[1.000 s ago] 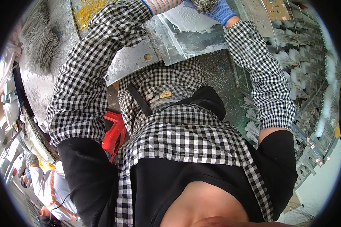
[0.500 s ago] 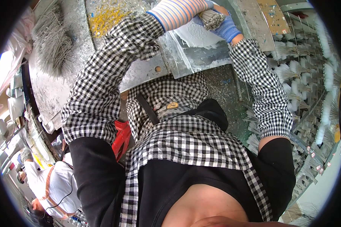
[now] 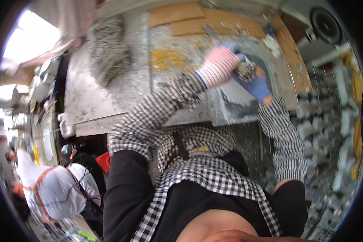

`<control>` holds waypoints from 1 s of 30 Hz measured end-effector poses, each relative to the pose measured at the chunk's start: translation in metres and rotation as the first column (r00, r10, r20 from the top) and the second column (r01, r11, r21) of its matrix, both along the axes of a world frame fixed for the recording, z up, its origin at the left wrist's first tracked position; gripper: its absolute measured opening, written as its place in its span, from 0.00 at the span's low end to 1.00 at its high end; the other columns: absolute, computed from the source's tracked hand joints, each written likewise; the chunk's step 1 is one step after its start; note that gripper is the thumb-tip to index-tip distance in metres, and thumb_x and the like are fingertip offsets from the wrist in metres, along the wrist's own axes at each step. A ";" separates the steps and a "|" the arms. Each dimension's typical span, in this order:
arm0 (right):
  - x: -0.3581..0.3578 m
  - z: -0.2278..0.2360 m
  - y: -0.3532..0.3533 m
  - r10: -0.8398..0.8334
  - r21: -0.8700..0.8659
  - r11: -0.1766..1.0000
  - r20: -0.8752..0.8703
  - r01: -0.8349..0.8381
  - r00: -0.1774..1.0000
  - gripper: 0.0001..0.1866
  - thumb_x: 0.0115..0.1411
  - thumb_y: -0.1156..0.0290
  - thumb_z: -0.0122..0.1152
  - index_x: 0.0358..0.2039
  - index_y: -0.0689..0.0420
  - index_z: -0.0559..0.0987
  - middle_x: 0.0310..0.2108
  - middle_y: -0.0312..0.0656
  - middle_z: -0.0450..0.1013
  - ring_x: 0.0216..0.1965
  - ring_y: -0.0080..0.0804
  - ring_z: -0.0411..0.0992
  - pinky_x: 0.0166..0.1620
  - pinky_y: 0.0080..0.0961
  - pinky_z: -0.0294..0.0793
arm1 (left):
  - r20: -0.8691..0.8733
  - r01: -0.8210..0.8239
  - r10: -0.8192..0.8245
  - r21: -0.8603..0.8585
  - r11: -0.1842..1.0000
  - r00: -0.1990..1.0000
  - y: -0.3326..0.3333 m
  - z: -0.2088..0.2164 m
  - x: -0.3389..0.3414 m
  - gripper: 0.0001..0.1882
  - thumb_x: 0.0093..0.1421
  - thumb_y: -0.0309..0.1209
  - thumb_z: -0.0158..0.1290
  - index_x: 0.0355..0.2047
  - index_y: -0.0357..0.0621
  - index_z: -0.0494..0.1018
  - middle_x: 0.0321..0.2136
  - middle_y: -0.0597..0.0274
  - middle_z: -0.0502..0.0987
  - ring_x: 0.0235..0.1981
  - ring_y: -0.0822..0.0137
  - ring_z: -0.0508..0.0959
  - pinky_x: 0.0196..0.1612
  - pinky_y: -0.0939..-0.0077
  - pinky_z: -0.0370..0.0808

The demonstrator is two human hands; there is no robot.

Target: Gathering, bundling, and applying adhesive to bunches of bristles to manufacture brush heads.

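A bundle of thin grey wire-like strands (image 3: 247, 72) is held over the bench, its blunt end toward me. My left hand (image 3: 220, 66), in a striped glove, is closed round the bundle's left side. My right hand (image 3: 255, 85), in a blue glove with some fingertips bare, grips it from the right and below. Under both hands lies a dark flat plate (image 3: 226, 114) smeared with white paste (image 3: 234, 93). Motion blur hides the exact finger positions. To the left is a scatter of yellow rings (image 3: 167, 59).
A heap of loose grey strands (image 3: 108, 52) lies on the metal bench (image 3: 94, 94). Cardboard pieces (image 3: 177, 16) line its back, and another cardboard strip (image 3: 294, 56) its right side. Racks of white-tipped bundles (image 3: 322, 121) stand at right. A person in white (image 3: 62, 191) is at lower left.
The view has tilted and shifted, showing more of the bench's back and the cardboard. Both hands still hold the bundle; its end now points more toward me.
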State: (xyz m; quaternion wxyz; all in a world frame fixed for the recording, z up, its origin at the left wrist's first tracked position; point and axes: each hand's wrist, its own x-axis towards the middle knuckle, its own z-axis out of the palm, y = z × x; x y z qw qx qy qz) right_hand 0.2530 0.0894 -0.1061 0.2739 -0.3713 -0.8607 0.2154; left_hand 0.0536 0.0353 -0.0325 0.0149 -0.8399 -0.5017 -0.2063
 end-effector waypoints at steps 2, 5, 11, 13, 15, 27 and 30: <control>-0.006 0.056 -0.020 -0.112 0.048 0.993 0.236 0.104 0.965 0.13 0.56 0.61 0.66 0.41 0.49 0.83 0.36 0.45 0.81 0.38 0.48 0.79 0.41 0.37 0.77 | 0.436 0.021 -0.051 0.074 0.997 0.898 -0.008 -0.006 -0.006 0.25 0.53 0.26 0.63 0.52 0.42 0.73 0.45 0.54 0.77 0.48 0.53 0.78 0.52 0.60 0.77; -0.001 0.148 -0.069 -0.048 0.137 0.989 -0.116 0.064 0.992 0.10 0.59 0.70 0.65 0.41 0.57 0.83 0.31 0.41 0.82 0.30 0.32 0.80 0.37 0.27 0.76 | 0.986 0.210 0.164 -0.164 0.964 0.019 -0.053 0.005 -0.005 0.22 0.66 0.36 0.57 0.54 0.34 0.69 0.49 0.53 0.78 0.51 0.59 0.78 0.54 0.65 0.76; -0.010 0.230 -0.085 0.033 0.076 0.997 -0.370 -0.005 0.929 0.08 0.61 0.76 0.65 0.41 0.62 0.81 0.32 0.33 0.78 0.32 0.14 0.72 0.37 0.15 0.72 | 0.412 0.475 0.495 -0.157 0.866 -0.765 -0.136 -0.006 0.005 0.27 0.74 0.45 0.38 0.61 0.36 0.66 0.58 0.50 0.73 0.61 0.53 0.71 0.68 0.56 0.65; -0.029 0.245 -0.086 0.113 0.143 0.987 -0.274 -0.075 0.955 0.08 0.60 0.76 0.65 0.41 0.62 0.81 0.31 0.33 0.78 0.31 0.14 0.72 0.36 0.16 0.72 | 0.302 0.464 0.525 -0.255 0.849 -0.796 -0.141 -0.040 0.018 0.28 0.74 0.47 0.36 0.62 0.38 0.66 0.60 0.52 0.72 0.63 0.53 0.70 0.69 0.56 0.64; -0.058 0.256 -0.087 0.235 0.272 0.945 -0.176 -0.182 0.956 0.06 0.59 0.74 0.67 0.38 0.59 0.82 0.27 0.35 0.79 0.25 0.19 0.73 0.30 0.18 0.72 | 0.297 0.519 0.465 0.139 0.843 -0.834 -0.141 -0.082 0.019 0.30 0.73 0.49 0.38 0.63 0.38 0.65 0.61 0.50 0.71 0.65 0.54 0.67 0.68 0.56 0.64; -0.334 0.307 0.095 0.278 0.883 0.408 0.123 -0.233 0.953 0.25 0.63 0.60 0.60 0.58 0.54 0.72 0.48 0.49 0.76 0.52 0.47 0.72 0.58 0.42 0.70 | 0.990 -0.304 0.051 -0.008 0.953 0.134 -0.084 0.115 -0.225 0.18 0.66 0.32 0.57 0.54 0.43 0.68 0.40 0.64 0.77 0.41 0.72 0.77 0.47 0.75 0.75; -0.386 0.301 0.122 0.156 0.954 0.295 0.002 -0.048 0.988 0.24 0.63 0.56 0.58 0.58 0.50 0.75 0.47 0.49 0.78 0.51 0.46 0.75 0.55 0.42 0.72 | 0.955 -0.427 -0.075 0.198 0.883 0.287 -0.035 0.131 -0.296 0.20 0.64 0.32 0.60 0.54 0.45 0.69 0.38 0.66 0.78 0.37 0.74 0.77 0.43 0.77 0.76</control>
